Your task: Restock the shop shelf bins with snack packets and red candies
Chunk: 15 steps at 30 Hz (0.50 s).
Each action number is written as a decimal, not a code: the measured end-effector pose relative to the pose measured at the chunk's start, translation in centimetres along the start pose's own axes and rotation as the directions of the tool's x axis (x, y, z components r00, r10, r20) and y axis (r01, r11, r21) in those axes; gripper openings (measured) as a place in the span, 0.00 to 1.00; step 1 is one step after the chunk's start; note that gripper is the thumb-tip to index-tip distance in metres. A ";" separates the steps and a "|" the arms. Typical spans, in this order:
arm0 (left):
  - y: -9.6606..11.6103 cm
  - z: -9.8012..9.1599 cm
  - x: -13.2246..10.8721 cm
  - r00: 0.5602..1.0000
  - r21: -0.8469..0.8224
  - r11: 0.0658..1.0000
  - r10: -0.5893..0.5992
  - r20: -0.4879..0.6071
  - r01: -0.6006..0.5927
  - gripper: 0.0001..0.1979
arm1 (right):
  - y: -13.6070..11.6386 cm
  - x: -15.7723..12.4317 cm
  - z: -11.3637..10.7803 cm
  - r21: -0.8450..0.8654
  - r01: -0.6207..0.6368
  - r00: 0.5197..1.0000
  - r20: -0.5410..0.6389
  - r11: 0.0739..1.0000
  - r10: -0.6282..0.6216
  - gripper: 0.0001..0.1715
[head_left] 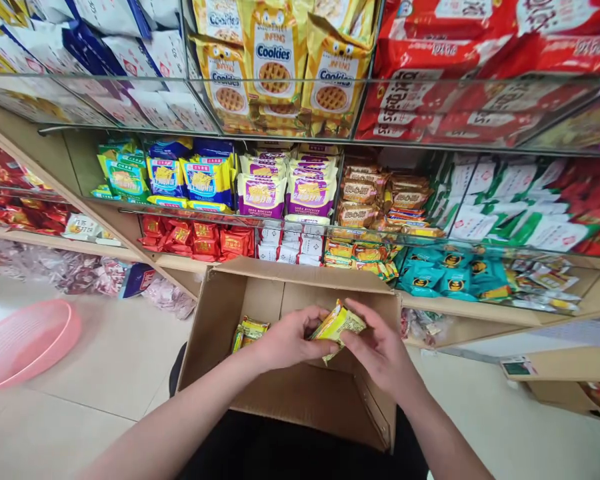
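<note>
Both hands hold a small yellow snack packet (341,325) above an open cardboard box (300,400). My left hand (296,337) is closed on the packet's left side, thumb across the front. From the right, my right hand (375,343) pinches the same packet, its thumb on the printed face. Whether there is one packet or a small stack between the hands, I cannot tell. Inside the box, at its far left, lie a few more yellow packets (253,329). The box sits close against my dark-clothed lap.
Glass-fronted shelves beyond the box hold yellow cookie bags (275,60), purple soda biscuit packs (263,193), red packets (205,240), orange-yellow packets (360,253) and teal packets (453,270). A pink basket (35,340) stands on the floor at left. A low wooden shelf (550,367) is at right.
</note>
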<state>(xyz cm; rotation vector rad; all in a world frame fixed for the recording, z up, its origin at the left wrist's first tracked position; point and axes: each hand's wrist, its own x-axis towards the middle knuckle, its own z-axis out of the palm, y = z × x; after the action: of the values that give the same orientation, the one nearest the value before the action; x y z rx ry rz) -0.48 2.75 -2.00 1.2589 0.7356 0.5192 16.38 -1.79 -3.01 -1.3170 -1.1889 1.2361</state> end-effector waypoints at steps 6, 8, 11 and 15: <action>0.5 1.0 0.5 0.940 -0.171 0.983 0.010 -0.341 -0.072 0.17 | 0.8 1.0 0.5 0.250 -0.005 0.993 -0.116 0.968 0.035 0.14; 0.7 1.2 0.5 0.918 -0.175 0.979 0.029 -0.396 -0.107 0.18 | 1.0 0.7 0.5 0.226 0.076 0.980 -0.199 0.971 -0.030 0.16; 1.4 1.6 0.3 0.930 -0.316 0.946 -0.055 -0.363 -0.067 0.20 | 1.1 0.0 0.4 0.064 0.235 0.948 -0.238 0.970 -0.214 0.17; 1.9 1.8 -0.1 0.949 -0.445 0.891 -0.060 -0.310 -0.090 0.18 | 1.0 -0.6 0.0 0.034 0.356 0.923 -0.167 0.934 -0.346 0.12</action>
<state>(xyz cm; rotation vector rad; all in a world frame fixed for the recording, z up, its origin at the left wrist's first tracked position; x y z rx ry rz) 0.86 2.02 0.10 0.7465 0.8123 0.8673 16.44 -2.51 -3.91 -1.0751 -1.1985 0.8858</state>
